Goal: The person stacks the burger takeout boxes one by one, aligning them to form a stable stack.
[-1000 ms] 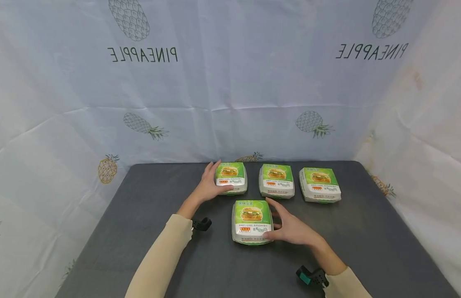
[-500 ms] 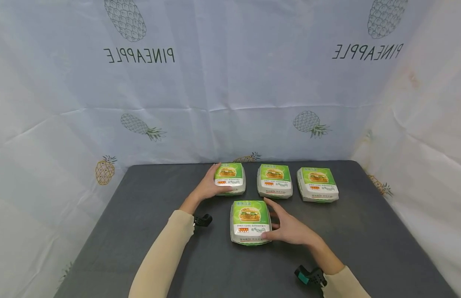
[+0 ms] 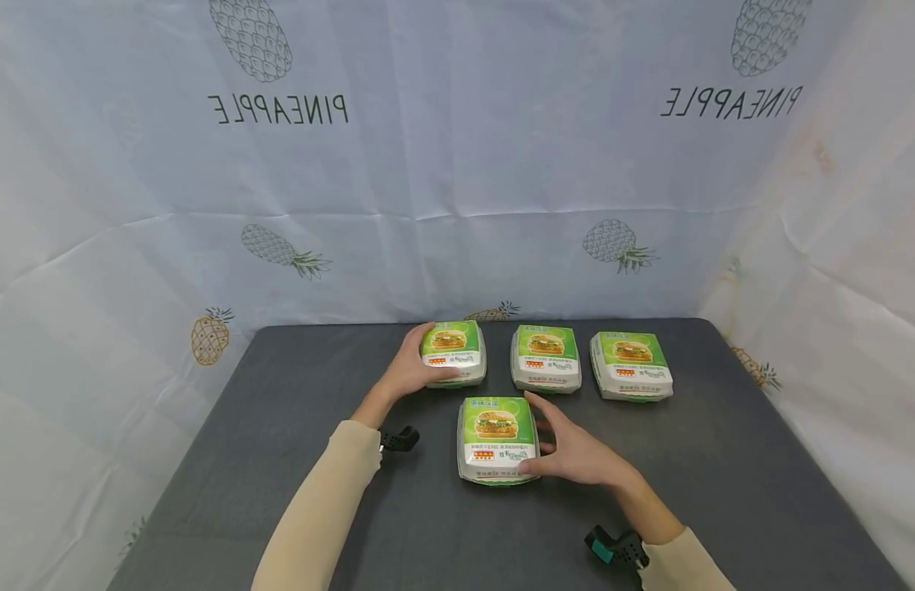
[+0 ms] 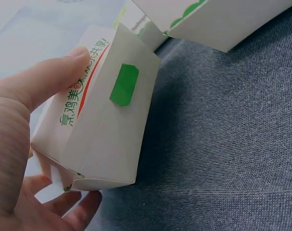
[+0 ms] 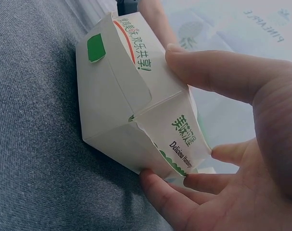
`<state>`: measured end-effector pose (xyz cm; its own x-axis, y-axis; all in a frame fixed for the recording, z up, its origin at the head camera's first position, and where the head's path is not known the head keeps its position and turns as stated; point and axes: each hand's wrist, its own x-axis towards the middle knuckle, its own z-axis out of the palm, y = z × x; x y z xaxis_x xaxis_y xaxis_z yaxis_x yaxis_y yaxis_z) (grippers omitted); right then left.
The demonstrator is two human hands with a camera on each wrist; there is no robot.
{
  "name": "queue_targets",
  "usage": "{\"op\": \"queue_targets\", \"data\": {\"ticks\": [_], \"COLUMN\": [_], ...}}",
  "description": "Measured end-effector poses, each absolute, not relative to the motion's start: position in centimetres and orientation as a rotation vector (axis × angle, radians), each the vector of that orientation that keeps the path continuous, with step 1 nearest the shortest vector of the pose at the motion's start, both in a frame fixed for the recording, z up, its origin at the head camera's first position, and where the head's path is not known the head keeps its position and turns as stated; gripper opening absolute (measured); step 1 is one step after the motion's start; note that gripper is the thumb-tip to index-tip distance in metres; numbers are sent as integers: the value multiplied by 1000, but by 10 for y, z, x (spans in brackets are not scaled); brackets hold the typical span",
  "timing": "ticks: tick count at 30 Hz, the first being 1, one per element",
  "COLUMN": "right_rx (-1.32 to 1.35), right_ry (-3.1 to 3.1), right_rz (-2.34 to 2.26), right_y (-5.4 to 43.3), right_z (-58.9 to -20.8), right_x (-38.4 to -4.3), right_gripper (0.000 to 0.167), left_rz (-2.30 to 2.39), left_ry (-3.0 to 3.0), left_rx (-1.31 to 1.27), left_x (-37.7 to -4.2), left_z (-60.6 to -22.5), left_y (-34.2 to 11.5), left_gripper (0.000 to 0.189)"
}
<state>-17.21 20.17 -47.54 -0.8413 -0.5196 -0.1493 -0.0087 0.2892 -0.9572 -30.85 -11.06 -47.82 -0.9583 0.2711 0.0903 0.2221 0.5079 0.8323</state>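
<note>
Four-cornered white and green burger boxes with a burger picture on the lid lie on a dark table. At the back left, my left hand [image 3: 410,367] grips one burger box [image 3: 452,345], thumb on its front edge and fingers along its left side. The left wrist view shows the thumb on the lid of this burger box [image 4: 112,139] and fingertips at its lower corner. Nearer the front, my right hand [image 3: 575,451] holds another burger box [image 3: 496,427] by its right side. In the right wrist view, thumb and fingers span the side of that burger box [image 5: 112,91].
Two more burger boxes, a middle one [image 3: 546,353] and a right one [image 3: 631,361], stand in the back row. A white pineapple-print cloth [image 3: 457,164] hangs behind the dark table [image 3: 228,492] and at both sides.
The left hand's raised fingers have come down beside the back-left burger box, which has shifted slightly left. The right hand and its burger box stay put. The head view has drifted a little.
</note>
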Motion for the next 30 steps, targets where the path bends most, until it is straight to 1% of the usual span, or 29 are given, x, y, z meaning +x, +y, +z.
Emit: {"op": "queue_targets", "data": {"ticks": [10,30], "right_rx": [-467,-477], "right_ry": [2162,2194], "right_rz": [-1555,-1544], "right_y": [202,201], "right_z": [-475,-476], "right_x": [-173,-172], "right_gripper": [111,112], "left_rz": [1481,1505], "left_ry": [2737,2761], "left_rx": [440,481], "left_x": [-301,-269], "left_z": [-467,-438], "left_y": [-117,-123], "left_gripper": [109,109]}}
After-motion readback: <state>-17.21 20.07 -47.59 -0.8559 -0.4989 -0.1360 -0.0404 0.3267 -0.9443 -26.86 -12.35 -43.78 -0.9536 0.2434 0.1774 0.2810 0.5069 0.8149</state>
